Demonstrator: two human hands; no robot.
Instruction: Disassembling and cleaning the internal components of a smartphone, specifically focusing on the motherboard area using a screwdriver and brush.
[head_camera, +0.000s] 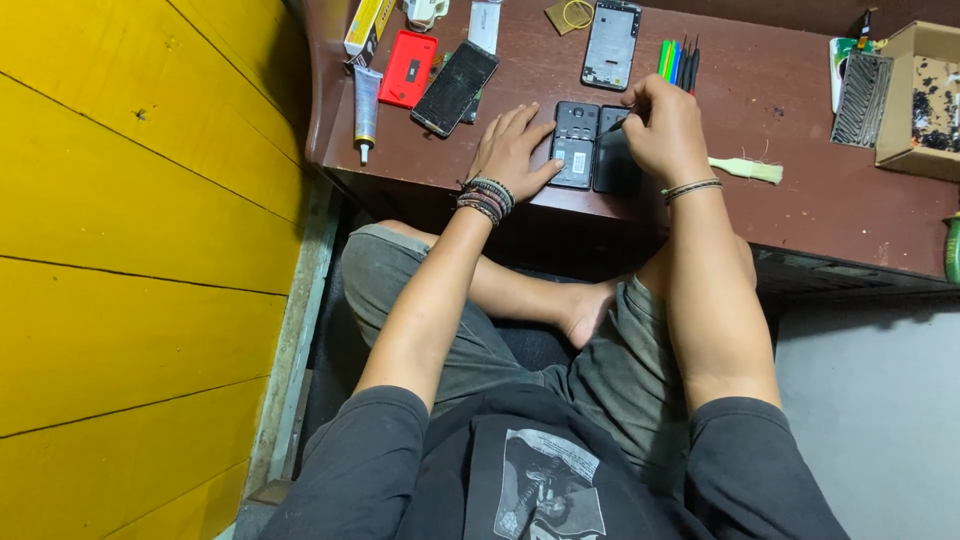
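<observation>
The opened phone (576, 146) lies back-up near the front edge of the brown desk (800, 200), its dark back cover (614, 160) just beside it. The left hand (513, 150) rests flat with spread fingers, steadying it, while the right hand (662, 128) is clenched around what looks like a small tool. I'd judge it a disassembly step, calling for careful, fine prying.

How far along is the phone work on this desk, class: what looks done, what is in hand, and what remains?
Done: the opened phone lies back-off, its insides showing, with a dark panel beside it. In hand: the left hand steadies the phone while the right hand works at its top edge; any tool is hidden. Left: the phone is not closed, and a bare phone frame and black screen panel lie apart.
</observation>
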